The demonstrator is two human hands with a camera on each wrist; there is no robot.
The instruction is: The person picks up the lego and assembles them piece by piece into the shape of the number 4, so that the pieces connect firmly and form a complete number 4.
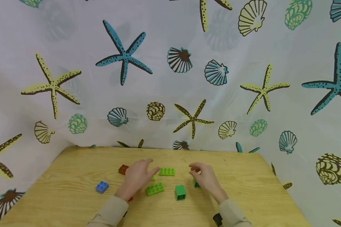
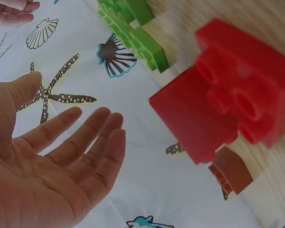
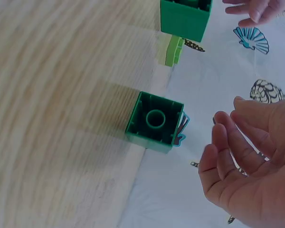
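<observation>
In the head view my left hand hovers over the left half of the table, fingers spread and holding nothing. Under and beside it lie a brown-orange brick and light green bricks. Red bricks show large in the left wrist view; the arm mostly hides them from the head. My right hand, fingers loosely bent and gripping nothing, is above a dark green brick that it partly covers. The right wrist view shows that brick lying apart from the fingers, its hollow side visible.
Another green brick lies between the hands. A blue brick is at the left, and a long light green brick lies farther back. Behind the wooden table hangs a white cloth with shells and starfish.
</observation>
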